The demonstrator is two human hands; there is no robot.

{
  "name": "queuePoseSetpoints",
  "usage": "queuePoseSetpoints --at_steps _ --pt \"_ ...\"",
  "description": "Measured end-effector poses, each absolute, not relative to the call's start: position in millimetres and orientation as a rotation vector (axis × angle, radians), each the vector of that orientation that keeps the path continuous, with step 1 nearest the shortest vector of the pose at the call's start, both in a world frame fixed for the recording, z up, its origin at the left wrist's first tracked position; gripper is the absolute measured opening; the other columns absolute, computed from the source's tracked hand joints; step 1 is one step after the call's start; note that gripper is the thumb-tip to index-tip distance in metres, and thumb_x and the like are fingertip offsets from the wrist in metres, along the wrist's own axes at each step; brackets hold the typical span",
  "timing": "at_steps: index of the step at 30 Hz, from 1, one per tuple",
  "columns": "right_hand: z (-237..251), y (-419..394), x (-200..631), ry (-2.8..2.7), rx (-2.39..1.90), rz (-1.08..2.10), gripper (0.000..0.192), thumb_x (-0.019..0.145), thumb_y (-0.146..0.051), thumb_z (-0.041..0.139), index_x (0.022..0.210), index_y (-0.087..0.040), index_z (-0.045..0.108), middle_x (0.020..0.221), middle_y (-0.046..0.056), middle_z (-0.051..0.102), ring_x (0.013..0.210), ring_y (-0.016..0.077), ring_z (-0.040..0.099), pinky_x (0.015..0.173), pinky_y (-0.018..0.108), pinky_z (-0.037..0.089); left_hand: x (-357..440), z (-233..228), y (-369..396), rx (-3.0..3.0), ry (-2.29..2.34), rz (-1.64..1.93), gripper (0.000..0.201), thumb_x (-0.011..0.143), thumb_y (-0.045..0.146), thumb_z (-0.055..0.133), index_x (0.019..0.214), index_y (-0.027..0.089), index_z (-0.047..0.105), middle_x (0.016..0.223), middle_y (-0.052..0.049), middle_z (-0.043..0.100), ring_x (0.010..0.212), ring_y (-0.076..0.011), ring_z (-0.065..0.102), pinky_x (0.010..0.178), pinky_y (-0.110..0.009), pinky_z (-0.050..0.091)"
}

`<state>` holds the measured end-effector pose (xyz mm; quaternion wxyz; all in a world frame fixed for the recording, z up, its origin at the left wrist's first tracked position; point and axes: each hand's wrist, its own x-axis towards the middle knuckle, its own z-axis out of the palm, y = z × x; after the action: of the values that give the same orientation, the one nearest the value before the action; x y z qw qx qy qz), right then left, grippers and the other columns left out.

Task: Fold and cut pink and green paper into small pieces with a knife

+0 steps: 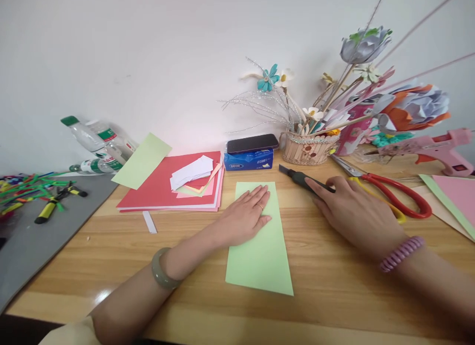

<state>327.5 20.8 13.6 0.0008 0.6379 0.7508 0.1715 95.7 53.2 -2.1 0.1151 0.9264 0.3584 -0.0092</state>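
Left hand (247, 214) flat, fingers spread, pinning the pale green paper sheet (260, 241); right hand (352, 211) closing over the black utility knife (302, 178): best gripped firmly, blade away.

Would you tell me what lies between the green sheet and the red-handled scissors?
In the head view, the right hand on the black utility knife lies there.

a home craft corner: a wooden tabletop (334, 285) against a plain white wall, strewn with coloured paper sheets (163, 186), red-handled scissors (393, 194), a pink glue gun (441, 149) and a basket of handmade paper flowers (308, 147).
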Motion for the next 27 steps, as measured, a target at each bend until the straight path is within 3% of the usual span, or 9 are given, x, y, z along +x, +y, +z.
queuePoseSetpoints --at_steps 2,4,8,11,15,21,27 --pt "16.5 11.6 319.0 2.553 1.901 0.607 0.039 0.092 -0.024 0.036 0.127 -0.016 0.051 0.123 0.019 0.052 0.116 0.0316 0.046 0.085 0.047 0.044 95.4 -1.4 53.4 2.708 1.048 0.004 0.057 0.098 0.039 0.020 0.143 0.005 0.018 0.151 -0.011 0.010 0.139 -0.0174 0.005 0.114 -0.036 0.011" --pt "16.0 -5.0 304.5 2.904 1.625 0.573 0.037 0.092 -0.023 0.037 0.122 -0.012 0.054 0.128 0.018 0.051 0.124 0.0282 0.040 0.096 0.049 0.037 94.4 -2.2 53.7 2.692 1.052 0.058 0.053 0.098 0.034 0.021 0.142 0.005 0.022 0.150 -0.011 0.015 0.139 -0.0164 0.009 0.114 -0.035 0.013" --pt "-0.6 -43.5 275.8 3.251 1.192 0.277 0.043 0.088 -0.037 0.047 0.120 -0.011 0.055 0.125 0.015 0.056 0.115 0.0232 0.051 0.094 0.041 0.044 89.8 -7.8 56.6 2.604 1.103 0.262 0.046 0.096 0.024 0.024 0.139 0.008 0.031 0.149 -0.009 0.022 0.138 -0.0136 0.014 0.114 -0.032 0.016" --pt "-13.2 -61.0 269.1 3.341 1.235 0.282 0.029 0.087 -0.024 0.049 0.110 -0.011 0.062 0.116 0.012 0.063 0.109 0.0210 0.056 0.089 0.034 0.049 85.5 -10.7 60.7 2.470 1.141 0.469 0.047 0.093 0.020 0.030 0.138 0.010 0.032 0.149 -0.008 0.023 0.138 -0.0148 0.016 0.114 -0.035 0.016" --pt "-8.2 -68.6 274.6 3.364 1.316 0.144 0.030 0.087 -0.020 0.047 0.111 -0.010 0.063 0.114 0.011 0.063 0.106 0.0206 0.058 0.086 0.030 0.050 82.1 -8.5 63.6 2.143 1.223 0.721 0.046 0.089 0.017 0.039 0.134 0.013 0.040 0.145 -0.008 0.034 0.135 -0.0176 0.027 0.113 -0.035 0.018" --pt "8.4 -76.0 284.6 3.122 1.499 -0.531 0.040 0.093 -0.032 0.034 0.126 -0.019 0.053 0.129 0.006 0.051 0.118 0.0176 0.047 0.095 0.030 0.040 82.2 -8.3 64.9 1.855 1.324 0.815 0.040 0.083 0.016 0.052 0.123 0.013 0.053 0.125 -0.014 0.055 0.118 -0.0266 0.049 0.103 -0.043 0.034" --pt "11.0 -78.7 292.2 2.789 1.720 -1.240 0.047 0.092 -0.048 0.029 0.130 -0.027 0.048 0.134 0.002 0.045 0.125 0.0211 0.039 0.102 0.041 0.029 77.7 2.3 63.0 1.540 1.195 0.762 0.045 0.080 0.017 0.060 0.123 0.010 0.049 0.118 -0.016 0.060 0.105 -0.0235 0.059 0.087 -0.035 0.048"
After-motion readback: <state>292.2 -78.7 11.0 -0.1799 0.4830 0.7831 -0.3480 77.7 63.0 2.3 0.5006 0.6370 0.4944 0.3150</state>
